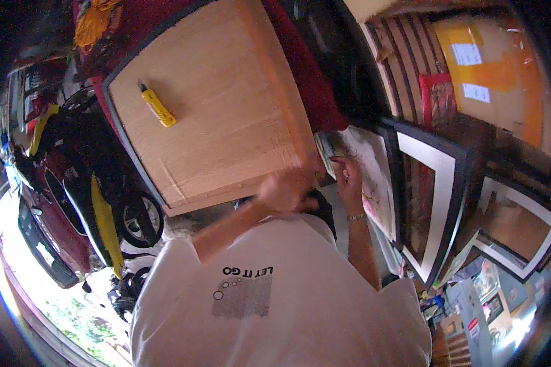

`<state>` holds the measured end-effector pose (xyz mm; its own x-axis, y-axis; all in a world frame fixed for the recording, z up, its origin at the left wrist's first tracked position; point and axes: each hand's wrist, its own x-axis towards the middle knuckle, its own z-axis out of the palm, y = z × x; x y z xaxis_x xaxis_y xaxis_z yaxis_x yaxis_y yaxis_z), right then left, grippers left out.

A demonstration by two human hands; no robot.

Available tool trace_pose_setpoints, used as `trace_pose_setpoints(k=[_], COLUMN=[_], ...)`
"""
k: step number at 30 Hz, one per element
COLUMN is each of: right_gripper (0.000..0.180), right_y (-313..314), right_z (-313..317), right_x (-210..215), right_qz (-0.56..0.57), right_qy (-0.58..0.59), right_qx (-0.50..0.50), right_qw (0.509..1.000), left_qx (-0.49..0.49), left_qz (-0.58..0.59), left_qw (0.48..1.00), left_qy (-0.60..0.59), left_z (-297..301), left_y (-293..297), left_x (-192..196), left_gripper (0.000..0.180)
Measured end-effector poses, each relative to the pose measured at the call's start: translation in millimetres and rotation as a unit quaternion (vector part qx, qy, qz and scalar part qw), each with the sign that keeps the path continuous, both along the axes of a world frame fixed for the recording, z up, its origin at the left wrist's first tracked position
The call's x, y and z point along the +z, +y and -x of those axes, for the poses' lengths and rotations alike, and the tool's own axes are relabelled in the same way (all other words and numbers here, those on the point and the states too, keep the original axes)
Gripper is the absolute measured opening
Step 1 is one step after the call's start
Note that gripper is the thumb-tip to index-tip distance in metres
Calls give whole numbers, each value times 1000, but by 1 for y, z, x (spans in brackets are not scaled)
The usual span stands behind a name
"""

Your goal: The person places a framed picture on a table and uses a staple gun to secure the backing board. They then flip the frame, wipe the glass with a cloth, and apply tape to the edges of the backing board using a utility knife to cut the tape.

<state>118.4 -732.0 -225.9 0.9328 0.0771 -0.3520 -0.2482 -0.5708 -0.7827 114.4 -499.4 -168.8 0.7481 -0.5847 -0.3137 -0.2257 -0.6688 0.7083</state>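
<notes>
A framed panel lies back up before me, its light wooden backing board (214, 92) edged with brown tape (281, 85) along the right and near sides. On the board's left part rests a yellow utility knife (158, 107). My left hand (283, 191) is at the panel's near right corner, blurred by motion, so its fingers do not show clearly. Just right of that corner, my right hand (348, 177) is raised, apart from the board. Its fingers look partly stretched and spread, with nothing visible in them.
Dark red cloth (306, 73) lies under the panel. Black frames with white mats (431, 153) and a picture (373, 165) stand at my right, near a taped cardboard box (496, 85). Motorcycles with yellow parts (104, 226) and a dark red car (52, 226) are on the left.
</notes>
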Motion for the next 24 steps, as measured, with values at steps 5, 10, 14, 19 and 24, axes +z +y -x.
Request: trace_pose_setpoints(k=[5,10,14,19,24], right_gripper=[30,29,34,35,33], right_y=[21,34,65,112,138], right_z=[-34,-15,8,-20,-84], right_x=[18,22,14,-1,-2], right_qz=[39,-11,15,-43,-72], right_qy=[-14,-26,-48,-28,14], right_qx=[146,184,151,114,88], right_qw=[988,982,987,992,993], left_qx=[350,656,740,748,796], left_qz=[147,575,519,501,432], left_qw=[867,359,340,412,391], left_qy=[323,332,258,144,166], left_z=[103,111,129,138,133], left_y=[-40,-45,-40,-27,-27], left_x=[-7,-59,-73,-72,-72], left_gripper=[47,52,41,43,40])
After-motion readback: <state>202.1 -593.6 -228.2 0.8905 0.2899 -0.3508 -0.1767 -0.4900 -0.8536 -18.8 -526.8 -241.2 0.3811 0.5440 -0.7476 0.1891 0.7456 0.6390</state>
